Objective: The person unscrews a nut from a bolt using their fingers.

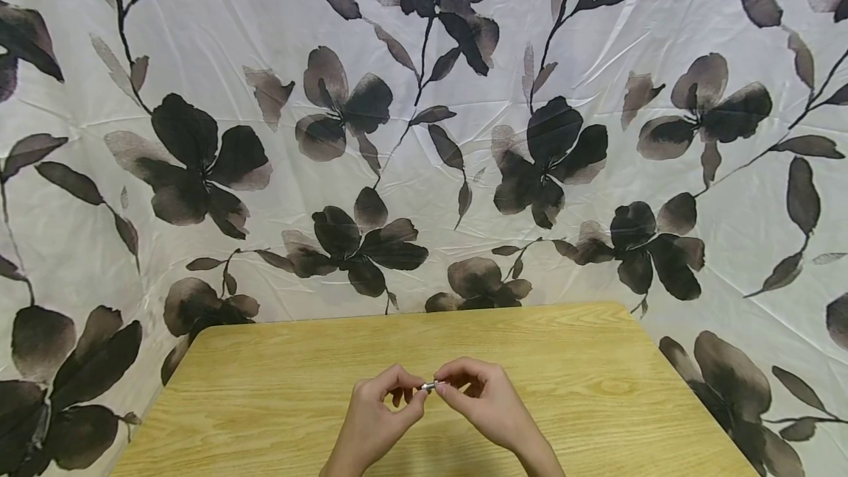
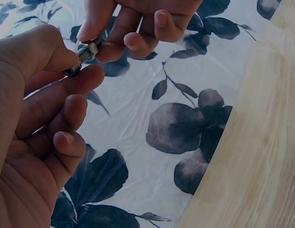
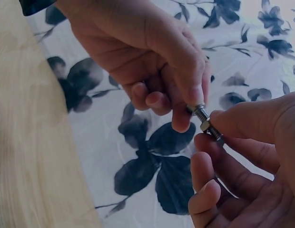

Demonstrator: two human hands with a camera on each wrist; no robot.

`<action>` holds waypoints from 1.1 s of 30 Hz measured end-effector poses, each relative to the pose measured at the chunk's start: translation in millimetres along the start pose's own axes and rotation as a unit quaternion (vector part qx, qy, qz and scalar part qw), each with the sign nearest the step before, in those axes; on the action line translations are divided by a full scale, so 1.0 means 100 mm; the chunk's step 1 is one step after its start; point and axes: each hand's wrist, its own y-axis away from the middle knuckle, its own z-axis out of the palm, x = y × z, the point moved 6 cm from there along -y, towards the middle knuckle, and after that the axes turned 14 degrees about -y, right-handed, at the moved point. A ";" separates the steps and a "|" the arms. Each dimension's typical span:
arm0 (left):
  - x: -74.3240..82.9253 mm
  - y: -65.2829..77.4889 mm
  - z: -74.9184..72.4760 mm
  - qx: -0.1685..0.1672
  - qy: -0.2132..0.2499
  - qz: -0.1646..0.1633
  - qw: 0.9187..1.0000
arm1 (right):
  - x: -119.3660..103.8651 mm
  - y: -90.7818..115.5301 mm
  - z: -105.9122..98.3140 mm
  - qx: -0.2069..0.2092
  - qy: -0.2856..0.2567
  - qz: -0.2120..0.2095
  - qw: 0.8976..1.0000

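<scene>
Over the wooden table, both hands hold a small silver metal bolt between them. The left hand pinches its head end between thumb and forefinger. Threads show along the bolt in the left wrist view. A hex nut sits around the shaft, toward the right-hand end. The right hand has its thumb and forefinger on either side of this nut. In the right wrist view the bolt's tip shows just past the nut, and the left fingers cover its head. The other fingers of both hands are curled loosely.
A light wood table with rounded far corners lies beneath the hands. Behind it and at both sides hangs a white cloth printed with dark flowers. A dark cuff shows at the left wrist.
</scene>
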 end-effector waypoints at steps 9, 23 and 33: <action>0.00 0.00 -0.01 0.000 0.003 -0.001 1.000 | -0.02 0.01 0.00 -0.003 0.011 -0.044 0.999; 0.02 -0.01 -0.03 0.016 -0.003 0.015 1.000 | -0.01 -0.01 -0.05 0.026 -0.011 -0.015 0.999; 0.03 0.00 -0.04 0.022 -0.004 0.027 0.999 | 0.02 -0.01 -0.01 0.011 0.013 0.023 1.000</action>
